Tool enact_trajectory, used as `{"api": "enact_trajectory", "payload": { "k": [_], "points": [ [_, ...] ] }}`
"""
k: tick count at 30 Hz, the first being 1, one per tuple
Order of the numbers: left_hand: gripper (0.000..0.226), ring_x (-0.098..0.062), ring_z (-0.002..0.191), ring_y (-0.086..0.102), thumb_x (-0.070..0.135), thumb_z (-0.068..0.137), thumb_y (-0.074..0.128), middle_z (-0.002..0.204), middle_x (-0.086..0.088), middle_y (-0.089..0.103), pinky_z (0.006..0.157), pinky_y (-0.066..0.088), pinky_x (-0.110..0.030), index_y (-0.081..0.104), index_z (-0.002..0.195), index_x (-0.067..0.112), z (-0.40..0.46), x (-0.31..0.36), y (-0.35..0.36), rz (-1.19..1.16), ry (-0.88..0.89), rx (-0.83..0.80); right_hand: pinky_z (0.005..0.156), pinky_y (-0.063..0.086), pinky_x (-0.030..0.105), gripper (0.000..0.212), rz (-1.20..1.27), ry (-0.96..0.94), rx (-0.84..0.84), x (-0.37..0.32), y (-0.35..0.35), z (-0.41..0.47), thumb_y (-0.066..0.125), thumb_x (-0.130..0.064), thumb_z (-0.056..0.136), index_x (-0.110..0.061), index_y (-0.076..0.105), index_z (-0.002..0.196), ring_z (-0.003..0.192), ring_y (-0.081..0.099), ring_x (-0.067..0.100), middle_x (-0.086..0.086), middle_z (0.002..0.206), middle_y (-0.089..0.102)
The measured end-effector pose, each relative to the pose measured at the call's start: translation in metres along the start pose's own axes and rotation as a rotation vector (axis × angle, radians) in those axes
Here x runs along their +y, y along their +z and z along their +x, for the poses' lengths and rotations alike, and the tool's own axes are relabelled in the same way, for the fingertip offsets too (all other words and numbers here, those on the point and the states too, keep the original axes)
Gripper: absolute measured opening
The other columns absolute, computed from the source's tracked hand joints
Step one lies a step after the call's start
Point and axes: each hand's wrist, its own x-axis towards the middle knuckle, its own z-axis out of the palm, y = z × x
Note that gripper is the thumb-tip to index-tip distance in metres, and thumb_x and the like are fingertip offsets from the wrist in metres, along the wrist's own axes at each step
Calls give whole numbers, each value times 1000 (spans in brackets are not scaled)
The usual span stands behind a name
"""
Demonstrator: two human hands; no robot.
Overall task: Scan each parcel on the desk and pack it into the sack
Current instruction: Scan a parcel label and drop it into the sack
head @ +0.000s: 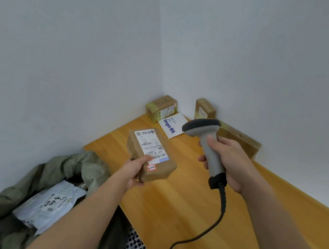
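Brown taped cardboard parcel with a white shipping label (151, 156) held just above the near-left part of the pale wooden desk (191, 201), label face up, tilted toward the camera. Left hand (135, 171) gripping its near end, thumb lying on the label edge beside a small red-bordered sticker. Grey pistol-grip barcode scanner with a dark head (209, 142) clasped in the right hand (227, 164), fingers wrapped round the handle, black coiled cable trailing off the desk edge. Scanner head pointing left but sitting higher and further back than the label, so likely a missed read unless dipped down onto the barcode. Thumb close to the printed bars, possibly blocking part of the code. One-ended grip on a tilted box, so some risk of slipping. Olive-green woven sack (32, 186) slumped open below left, a white plastic mailer already inside. Further back, small brown boxes and a white card near the wall corner, still unscanned by the look of it.
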Motion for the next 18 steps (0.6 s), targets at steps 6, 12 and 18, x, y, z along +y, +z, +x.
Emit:
{"api": "enact_trajectory", "payload": {
  "k": [6,12,18],
  "points": [
    [101,-38,95,64,31,58,92,119,-15,60,71,50,-72,34,140,20,-12,8,3,-390,7,44,56,52,25,35,167,10,193,15,12,17,71,-28,89,-11,57,118,63,62,12,9,101,65],
    [111,-41,102,63,33,56,92,115,-13,60,80,47,-73,25,144,34,-34,15,44,-612,90,-67,48,49,23,74,400,177,316,54,26,45,84,-31,75,0,48,132,63,54,14,10,85,59],
    [78,-33,93,71,35,74,82,102,-10,75,104,41,-59,35,136,26,-53,11,82,-474,121,-258,51,52,21,137,512,149,273,63,36,50,98,-49,25,-7,38,141,81,63,14,10,111,68]
  ]
}}
